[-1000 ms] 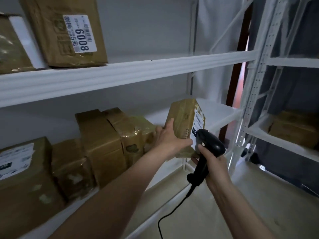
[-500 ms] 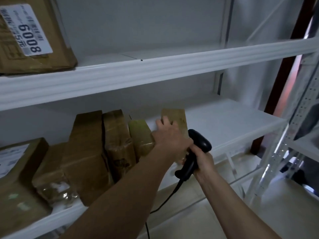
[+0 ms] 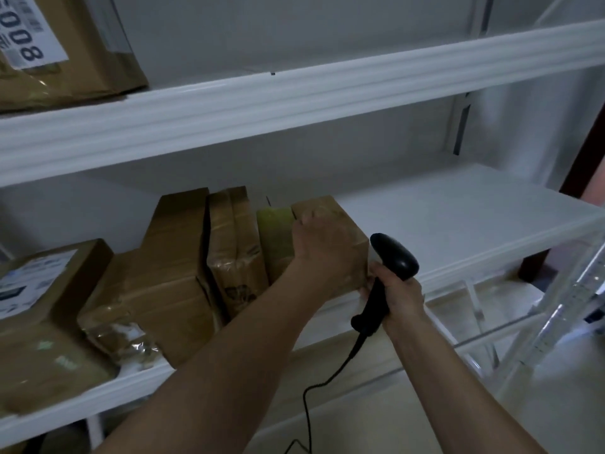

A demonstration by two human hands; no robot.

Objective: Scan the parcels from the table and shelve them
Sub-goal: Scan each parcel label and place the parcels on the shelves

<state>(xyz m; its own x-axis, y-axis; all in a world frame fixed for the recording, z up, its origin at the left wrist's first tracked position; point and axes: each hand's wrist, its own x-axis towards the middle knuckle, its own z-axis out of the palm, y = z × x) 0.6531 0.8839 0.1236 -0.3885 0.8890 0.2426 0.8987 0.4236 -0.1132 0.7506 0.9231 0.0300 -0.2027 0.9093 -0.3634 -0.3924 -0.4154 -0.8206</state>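
White shelf (image 3: 458, 224); left hand (image 3: 322, 247) fingers curled over parcel (image 3: 352, 237) | right hand (image 3: 401, 296) fingers wrapped around scanner (image 3: 394, 257)

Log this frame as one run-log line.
left hand grips small brown cardboard parcel on middle white shelf | right hand holds black handheld scanner

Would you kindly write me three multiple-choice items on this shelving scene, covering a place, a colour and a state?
1. Where does the parcel under the left hand sit?
A. middle shelf
B. top shelf
C. floor

2. What colour is the scanner?
A. white
B. black
C. yellow

3. What is the right hand doing?
A. hanging idle
B. pressing the shelf
C. gripping the scanner

A: the parcel stands on the middle shelf, rightmost in the row.
B: its head and handle are black.
C: fingers wrap its handle.
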